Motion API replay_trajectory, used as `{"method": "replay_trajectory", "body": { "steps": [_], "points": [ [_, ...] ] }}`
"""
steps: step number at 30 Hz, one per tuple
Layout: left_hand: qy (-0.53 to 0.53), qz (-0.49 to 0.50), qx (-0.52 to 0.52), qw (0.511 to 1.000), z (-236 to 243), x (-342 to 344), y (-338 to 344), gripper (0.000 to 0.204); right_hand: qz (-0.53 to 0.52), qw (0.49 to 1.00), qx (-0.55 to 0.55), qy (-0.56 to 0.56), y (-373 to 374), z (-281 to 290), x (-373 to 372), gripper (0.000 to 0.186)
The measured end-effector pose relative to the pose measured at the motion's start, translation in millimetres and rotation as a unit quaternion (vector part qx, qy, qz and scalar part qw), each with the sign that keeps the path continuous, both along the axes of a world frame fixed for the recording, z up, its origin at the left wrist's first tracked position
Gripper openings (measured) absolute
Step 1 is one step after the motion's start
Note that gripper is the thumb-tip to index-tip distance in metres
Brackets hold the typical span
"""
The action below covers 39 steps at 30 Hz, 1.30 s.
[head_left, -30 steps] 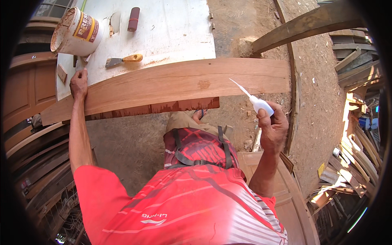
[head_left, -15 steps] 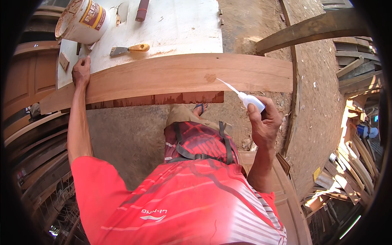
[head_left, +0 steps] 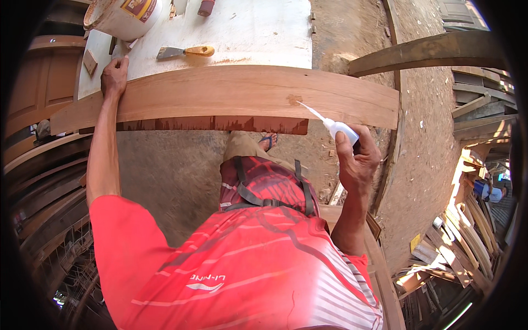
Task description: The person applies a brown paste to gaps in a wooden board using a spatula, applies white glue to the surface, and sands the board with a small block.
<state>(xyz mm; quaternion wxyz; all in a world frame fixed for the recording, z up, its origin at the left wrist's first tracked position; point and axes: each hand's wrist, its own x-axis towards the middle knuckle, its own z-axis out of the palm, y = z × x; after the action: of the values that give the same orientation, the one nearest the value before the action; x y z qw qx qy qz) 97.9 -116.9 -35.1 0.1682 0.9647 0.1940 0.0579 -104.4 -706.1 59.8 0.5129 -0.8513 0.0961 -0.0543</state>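
A long wooden board (head_left: 220,91) lies crosswise over a white sheet surface (head_left: 258,41). My left hand (head_left: 114,80) is closed on the board's far edge at the left end, fingers curled. My right hand (head_left: 360,159) grips a small white bottle (head_left: 339,127) with a long thin nozzle. The nozzle's tip sits at a brownish patch (head_left: 293,100) on the board, touching or just above it; I cannot tell which. Beyond the board lie a scraper with a wooden handle (head_left: 198,51) and a small wood block (head_left: 90,62).
A white bucket (head_left: 118,19) and a dark red roll (head_left: 206,6) are at the back. A timber beam (head_left: 423,52) crosses at the right. Wood offcuts (head_left: 462,242) pile at the right, stacked boards (head_left: 44,187) at the left. A distant person in blue (head_left: 484,190) shows at far right.
My right hand has brought the nozzle tip leftward onto or over the brownish patch. The board and surroundings appear higher in the picture, shifted slightly right. My left hand stays on the board.
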Motion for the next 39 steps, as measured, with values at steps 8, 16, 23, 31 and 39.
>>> {"method": "replay_trajectory", "body": {
  "steps": [8, 16, 23, 31, 39],
  "points": [
    [-0.006, 0.004, -0.005, 1.000, 0, -1, -2, 0.047, 0.020, 0.998, -0.061, -0.023, 3, 1, 6, 0.015],
    [-0.009, -0.003, 0.000, 1.000, 2, -2, -4, 0.046, 0.039, 0.996, -0.081, -0.028, 7, 6, 12, 0.016],
    [-0.021, -0.004, 0.002, 1.000, 1, -2, -3, 0.046, 0.054, 0.994, -0.084, -0.035, 8, 5, 15, 0.016],
    [-0.020, 0.004, -0.008, 1.000, 2, 4, -5, 0.044, 0.035, 0.997, -0.058, -0.022, 5, 3, 19, 0.014],
    [-0.026, 0.011, -0.002, 1.000, -2, -2, -4, 0.044, 0.022, 0.997, -0.058, -0.037, 2, 7, 17, 0.013]
  ]
}}
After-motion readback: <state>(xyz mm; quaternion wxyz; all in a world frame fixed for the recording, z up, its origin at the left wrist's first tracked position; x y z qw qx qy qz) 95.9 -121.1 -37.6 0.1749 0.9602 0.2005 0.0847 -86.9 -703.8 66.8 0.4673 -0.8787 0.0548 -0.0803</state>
